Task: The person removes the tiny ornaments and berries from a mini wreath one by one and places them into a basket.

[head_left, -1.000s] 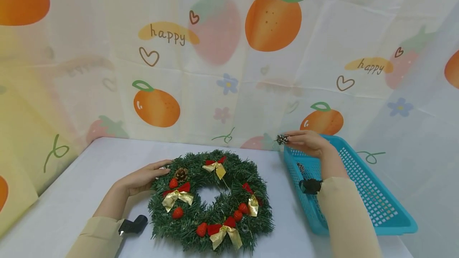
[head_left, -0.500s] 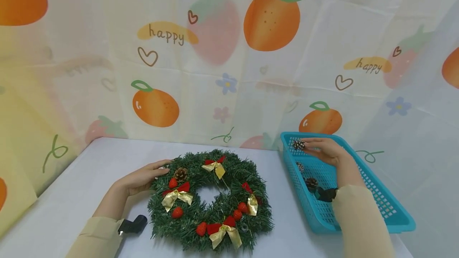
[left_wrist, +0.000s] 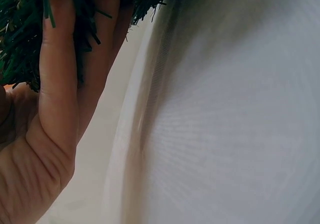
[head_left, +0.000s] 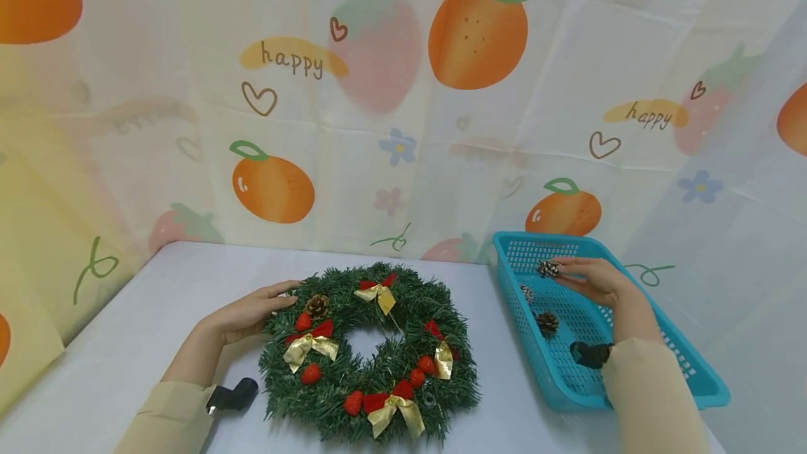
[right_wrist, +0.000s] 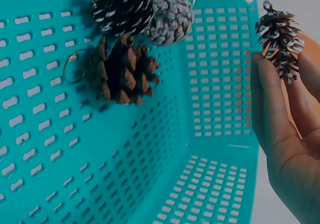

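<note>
White-tipped brown pinecone, pinched between thumb and fingers of the right hand, is over the far end of a turquoise perforated plastic basket. The left hand, fingers nearly straight, touches the edge of a green ring-shaped wreath.

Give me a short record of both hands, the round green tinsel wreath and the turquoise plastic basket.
Left hand: touching the left edge of the wreath
Right hand: pinching a small brown pine cone with white-frosted tips
Held cone position: over the far end of the basket in the head view
Wreath: on the white table, with red-and-gold bows, red berry-like ornaments, one brown pine cone
Basket contents: open-scaled brown cone, dark white-tipped cone, round white-frosted cone
Basket position: right of the wreath, apart
</note>
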The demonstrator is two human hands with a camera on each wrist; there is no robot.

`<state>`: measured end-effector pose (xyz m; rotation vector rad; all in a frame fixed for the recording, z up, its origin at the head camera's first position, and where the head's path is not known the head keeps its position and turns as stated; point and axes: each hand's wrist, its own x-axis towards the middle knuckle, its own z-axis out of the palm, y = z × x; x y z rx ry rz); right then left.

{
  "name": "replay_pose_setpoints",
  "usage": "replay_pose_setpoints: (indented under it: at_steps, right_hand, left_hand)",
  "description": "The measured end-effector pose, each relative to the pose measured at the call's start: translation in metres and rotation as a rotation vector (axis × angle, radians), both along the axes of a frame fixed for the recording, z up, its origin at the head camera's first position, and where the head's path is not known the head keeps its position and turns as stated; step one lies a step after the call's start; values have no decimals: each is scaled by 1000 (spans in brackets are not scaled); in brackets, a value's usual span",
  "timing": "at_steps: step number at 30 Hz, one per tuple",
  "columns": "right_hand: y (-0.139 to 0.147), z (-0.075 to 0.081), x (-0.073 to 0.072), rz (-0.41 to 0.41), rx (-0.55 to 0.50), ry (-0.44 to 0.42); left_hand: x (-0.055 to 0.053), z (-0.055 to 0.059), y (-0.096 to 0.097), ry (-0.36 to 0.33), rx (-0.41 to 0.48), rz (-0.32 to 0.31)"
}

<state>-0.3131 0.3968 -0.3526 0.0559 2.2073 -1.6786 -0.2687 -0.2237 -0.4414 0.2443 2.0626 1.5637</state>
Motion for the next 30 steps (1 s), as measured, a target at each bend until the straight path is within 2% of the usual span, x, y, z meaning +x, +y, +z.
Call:
replay_pose_setpoints:
  at_steps: [4, 12, 15, 30]
  right_hand:
    - [6, -5, 3, -28, -25, -19]
    - [15, -15, 9, -75, -2, -41]
    - [17, -18, 10, -92, -30, -45]
    - [23, -24, 9, -68, -15, -49]
  left_hand:
    - [0, 1, 0, 5, -5, 0]
    - [0, 0, 1, 3, -7, -1]
    - [0, 0, 0, 2, -6, 0]
    - [0, 0, 0, 5, -4, 1]
